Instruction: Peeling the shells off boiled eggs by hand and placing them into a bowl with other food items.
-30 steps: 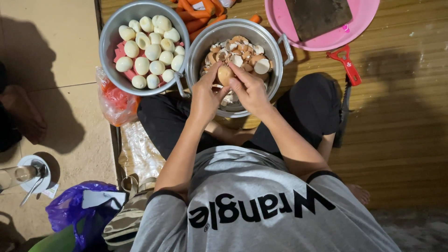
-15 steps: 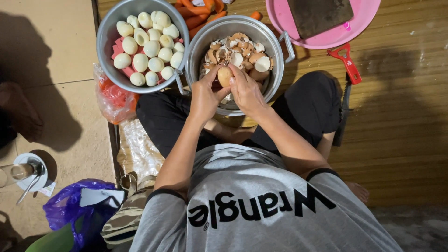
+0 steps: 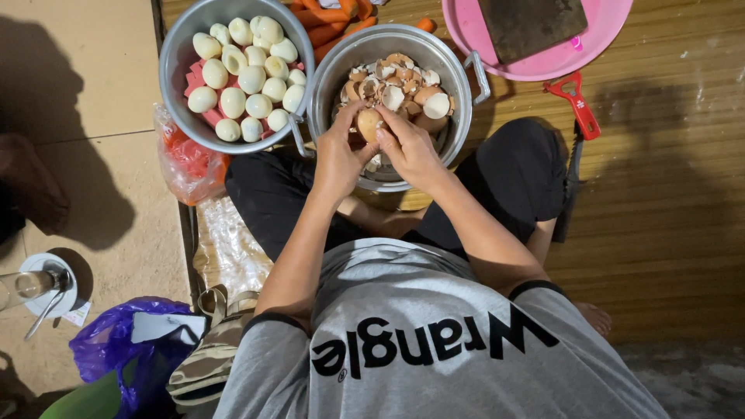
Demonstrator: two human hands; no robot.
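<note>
Fingers (image 3: 365, 109) of both hands pinch one smooth brown egg (image 3: 368, 124) over a shell-filled steel pot (image 3: 458, 116).

surface: woven wooden-slat mat (image 3: 667, 202) under you, tan tile floor (image 3: 85, 93) to its left | on mat: metal pot (image 3: 458, 116), metal bowl (image 3: 174, 54), pink tray (image 3: 466, 23), red-handled knife (image 3: 573, 101), carrots (image 3: 330, 23) | on tiles: saucer (image 3: 35, 268), purple bag (image 3: 101, 345)

egg (image 3: 368, 124) | brown, partly shelled (shell cracked) | held above metal pot (image 3: 458, 70)
</note>
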